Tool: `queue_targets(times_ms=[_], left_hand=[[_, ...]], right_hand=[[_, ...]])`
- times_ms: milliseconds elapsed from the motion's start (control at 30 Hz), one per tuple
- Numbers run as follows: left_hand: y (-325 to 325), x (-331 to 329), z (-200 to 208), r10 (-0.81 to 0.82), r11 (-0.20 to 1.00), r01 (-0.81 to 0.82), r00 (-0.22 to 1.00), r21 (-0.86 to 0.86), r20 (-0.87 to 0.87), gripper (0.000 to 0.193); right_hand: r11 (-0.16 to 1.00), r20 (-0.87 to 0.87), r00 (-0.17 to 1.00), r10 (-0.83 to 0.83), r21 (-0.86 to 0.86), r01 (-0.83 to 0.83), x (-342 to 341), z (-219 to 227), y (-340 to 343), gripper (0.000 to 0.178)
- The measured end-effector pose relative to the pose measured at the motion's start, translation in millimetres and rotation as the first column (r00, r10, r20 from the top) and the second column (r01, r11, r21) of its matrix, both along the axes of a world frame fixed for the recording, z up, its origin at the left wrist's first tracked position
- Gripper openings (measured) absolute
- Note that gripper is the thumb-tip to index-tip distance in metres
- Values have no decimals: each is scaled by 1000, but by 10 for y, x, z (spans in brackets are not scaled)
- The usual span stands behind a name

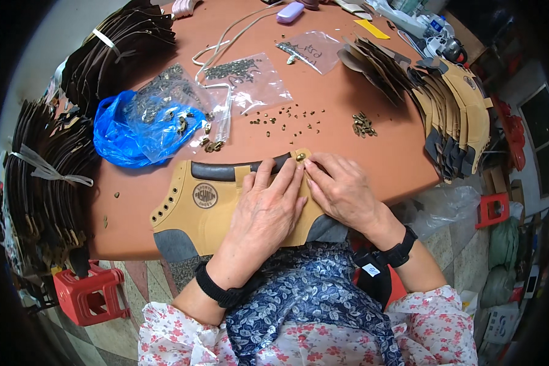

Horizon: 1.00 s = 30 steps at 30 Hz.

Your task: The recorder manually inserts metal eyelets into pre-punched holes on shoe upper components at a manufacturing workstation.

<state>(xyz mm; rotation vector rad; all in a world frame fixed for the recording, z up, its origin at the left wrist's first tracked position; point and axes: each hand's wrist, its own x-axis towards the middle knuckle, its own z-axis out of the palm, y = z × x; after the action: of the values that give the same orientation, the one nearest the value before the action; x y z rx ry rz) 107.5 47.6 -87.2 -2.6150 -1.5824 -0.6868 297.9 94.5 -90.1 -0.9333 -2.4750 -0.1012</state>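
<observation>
A tan shoe upper [216,222] with a dark padded collar, dark grey toe and heel patches and a round dark printed badge lies at the table's front edge. Several dark eyelets line its left flap. A brass lace fitting [301,157] sits at the top of its right flap. My left hand [268,204] lies over the upper's middle, fingers closed together and gripping it, fingertips just below the fitting. My right hand [344,189] pinches the flap's edge right beside the fitting; whether its fingertips also hold something small is hidden.
Loose brass fittings [287,121] are scattered ahead, with a small heap [364,124] to the right. Clear bags [253,82] of fittings and a blue plastic bag [146,131] lie farther left. Stacked uppers [43,177] line the left; more tan uppers [457,116] stand right. Red stools [91,293] flank the table.
</observation>
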Motion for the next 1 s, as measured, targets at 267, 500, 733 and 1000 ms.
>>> queue_targets(times_ms=[267,500,733,1000], left_hand=[[-4,15,-2,10,1000,-10,1000,4,-9,48],[-10,-3,22,-2,1000,2,1000,-4,13,48],[3,-10,0,-2,1000,2,1000,3,11,46],[10,-12,17,-1,999,1,1000,-33,17,46]], right_hand=[[993,132,990,46,-111,-31,25,148,98,26],[895,-336,940,-59,-434,-99,93,45,162,20],[721,-196,959,-206,-693,13,95,256,447,21],[574,264,963,60,-798,183,-133,573,931,27]])
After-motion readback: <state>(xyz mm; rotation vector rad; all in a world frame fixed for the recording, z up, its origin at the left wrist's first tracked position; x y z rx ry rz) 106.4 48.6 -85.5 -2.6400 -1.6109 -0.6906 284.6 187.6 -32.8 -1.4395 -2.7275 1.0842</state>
